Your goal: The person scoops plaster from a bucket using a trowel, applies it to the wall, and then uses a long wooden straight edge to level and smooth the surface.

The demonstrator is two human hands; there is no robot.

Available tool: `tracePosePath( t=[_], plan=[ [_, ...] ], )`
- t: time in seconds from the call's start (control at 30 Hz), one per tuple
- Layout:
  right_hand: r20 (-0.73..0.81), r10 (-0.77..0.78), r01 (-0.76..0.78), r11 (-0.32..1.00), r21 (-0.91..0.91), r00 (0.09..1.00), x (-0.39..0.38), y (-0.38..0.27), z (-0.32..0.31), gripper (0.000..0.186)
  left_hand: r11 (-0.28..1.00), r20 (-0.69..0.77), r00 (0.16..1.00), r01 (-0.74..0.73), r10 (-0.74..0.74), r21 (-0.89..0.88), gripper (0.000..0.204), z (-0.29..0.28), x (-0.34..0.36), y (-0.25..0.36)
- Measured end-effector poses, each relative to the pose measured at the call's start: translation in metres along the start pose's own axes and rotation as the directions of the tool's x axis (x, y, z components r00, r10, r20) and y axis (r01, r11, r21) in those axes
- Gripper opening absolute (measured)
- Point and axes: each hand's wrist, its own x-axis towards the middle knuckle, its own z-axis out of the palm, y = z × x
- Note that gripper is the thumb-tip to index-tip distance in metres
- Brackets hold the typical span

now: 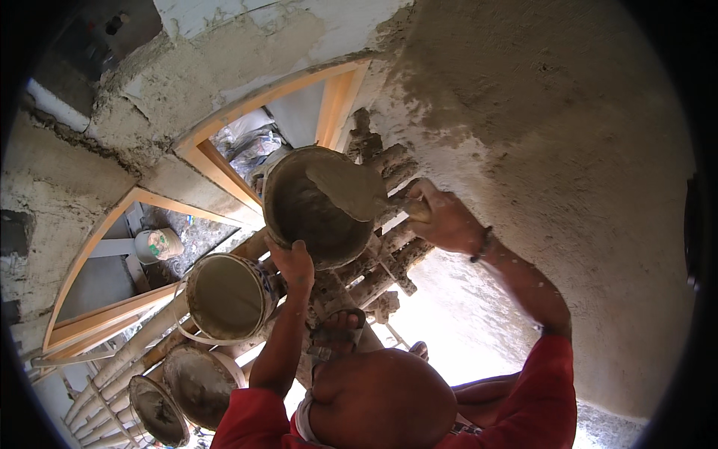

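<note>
My left hand (293, 264) grips the near rim of a round, mud-caked mortar pan (274, 168), thumb on the rim. Grey-brown wet mortar (318, 228) coats the inside. My right hand (447, 218) is closed round the handle of a trowel (351, 188). Its broad, leaf-shaped blade lies over the right side of the pan, covered in mortar. Just left of my left wrist stands a white bucket (196, 299) holding greyish liquid or slurry; which of these it is I cannot tell.
Bamboo poles (134, 348) form a scaffold under my foot (340, 325), with gaps between them. Two more mortar-stained containers, a wide one (196, 382) and a smaller one (155, 411), sit at lower left. A plastered wall (568, 187) rises on the right. Wood-framed window openings (134, 198) lie at left.
</note>
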Motion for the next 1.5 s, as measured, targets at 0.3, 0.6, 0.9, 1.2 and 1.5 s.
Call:
tracePosePath(
  t=[0.3, 0.6, 0.9, 1.2, 1.5],
  plan=[
    [0.186, 0.117, -0.204, 0.797, 0.568, 0.975, -0.027, 0.021, -0.093, 0.042, 0.999, -0.039, 0.999, -0.004, 0.003, -0.033, 0.068, -0.009, 0.006, -0.017],
    [-0.380, 0.272, -0.062, 0.874, 0.481, 0.884, -0.066, 0.141, -0.161, 0.027, 1.000, -0.038, 0.999, -0.005, 0.006, 0.026, 0.064, 0.005, -0.008, 0.005],
    [0.097, -0.167, 0.187, 0.692, -0.697, 0.981, 0.004, 0.009, 0.028, 0.039, 0.938, -0.025, 0.993, -0.097, 0.112, 0.333, 0.064, 0.003, -0.028, -0.012],
    [0.197, -0.232, 0.301, 0.811, -0.502, 0.953, 0.052, 0.027, 0.113, 0.026, 0.999, -0.062, 0.997, -0.038, 0.037, -0.011, 0.062, 0.004, -0.029, 0.019],
    [-0.030, -0.114, 0.116, 0.989, 0.092, 0.993, 0.007, 0.073, 0.139, 0.031, 0.997, -0.022, 0.997, -0.073, 0.073, 0.026, 0.062, -0.002, -0.023, 0.015]
  ],
)
